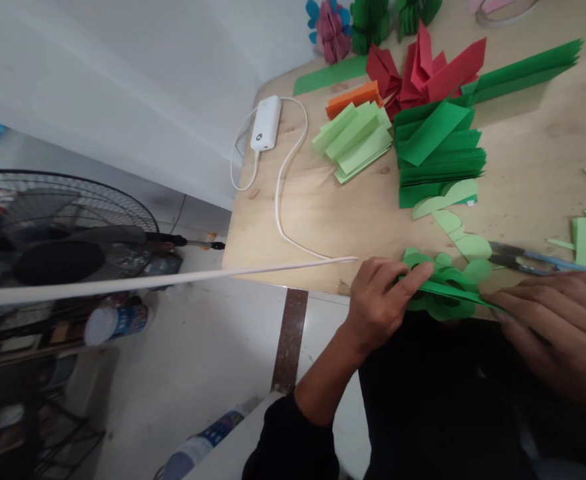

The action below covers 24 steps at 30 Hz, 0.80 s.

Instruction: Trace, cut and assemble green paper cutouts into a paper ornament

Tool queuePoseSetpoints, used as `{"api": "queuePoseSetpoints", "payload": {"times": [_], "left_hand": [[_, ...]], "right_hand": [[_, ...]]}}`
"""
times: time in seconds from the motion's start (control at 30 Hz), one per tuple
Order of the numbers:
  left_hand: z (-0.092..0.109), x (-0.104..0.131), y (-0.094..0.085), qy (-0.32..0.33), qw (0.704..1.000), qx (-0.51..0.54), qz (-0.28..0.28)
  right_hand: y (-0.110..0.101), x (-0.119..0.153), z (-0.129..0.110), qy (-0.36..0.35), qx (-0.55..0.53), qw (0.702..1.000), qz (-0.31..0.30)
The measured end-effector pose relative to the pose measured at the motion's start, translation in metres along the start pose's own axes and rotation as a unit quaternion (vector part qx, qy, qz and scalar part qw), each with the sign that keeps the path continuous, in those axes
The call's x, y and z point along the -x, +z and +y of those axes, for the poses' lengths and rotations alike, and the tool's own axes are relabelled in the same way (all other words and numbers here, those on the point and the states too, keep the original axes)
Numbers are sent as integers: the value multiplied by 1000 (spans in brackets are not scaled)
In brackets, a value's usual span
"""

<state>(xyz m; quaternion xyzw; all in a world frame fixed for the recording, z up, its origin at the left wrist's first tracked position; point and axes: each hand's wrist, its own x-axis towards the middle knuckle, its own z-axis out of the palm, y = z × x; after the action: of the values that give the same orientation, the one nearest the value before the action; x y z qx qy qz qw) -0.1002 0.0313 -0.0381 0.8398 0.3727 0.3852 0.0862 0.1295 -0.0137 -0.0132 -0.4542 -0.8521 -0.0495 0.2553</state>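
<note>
A folded green paper strip (455, 293) stretches between my hands at the table's front edge. My left hand (383, 293) pinches its left end between thumb and fingers. At the right end, the fingertips of my right hand (555, 317) are closed on the same strip; part of that hand is blurred. Curved green paper pieces (443, 312) lie around and under the strip. Light green scalloped pieces (473, 247) rest just beyond it. Scissors (527, 259) lie behind my right hand, partly covered by it.
Dark green folded paper (440, 157), light green folded paper (357, 137) and red folded paper (437, 70) lie farther back. A white power bank (267, 123) sits at the left with its cable (279, 193) crossing the table. A fan (63, 233) stands left, beyond the table.
</note>
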Motion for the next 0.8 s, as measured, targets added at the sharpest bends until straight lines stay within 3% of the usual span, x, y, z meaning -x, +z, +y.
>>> {"api": "queuePoseSetpoints", "payload": {"times": [0.8], "left_hand": [[-2, -1, 1, 17, 1000, 23, 13]], "right_hand": [[7, 5, 10, 3, -29, 999, -19]]}}
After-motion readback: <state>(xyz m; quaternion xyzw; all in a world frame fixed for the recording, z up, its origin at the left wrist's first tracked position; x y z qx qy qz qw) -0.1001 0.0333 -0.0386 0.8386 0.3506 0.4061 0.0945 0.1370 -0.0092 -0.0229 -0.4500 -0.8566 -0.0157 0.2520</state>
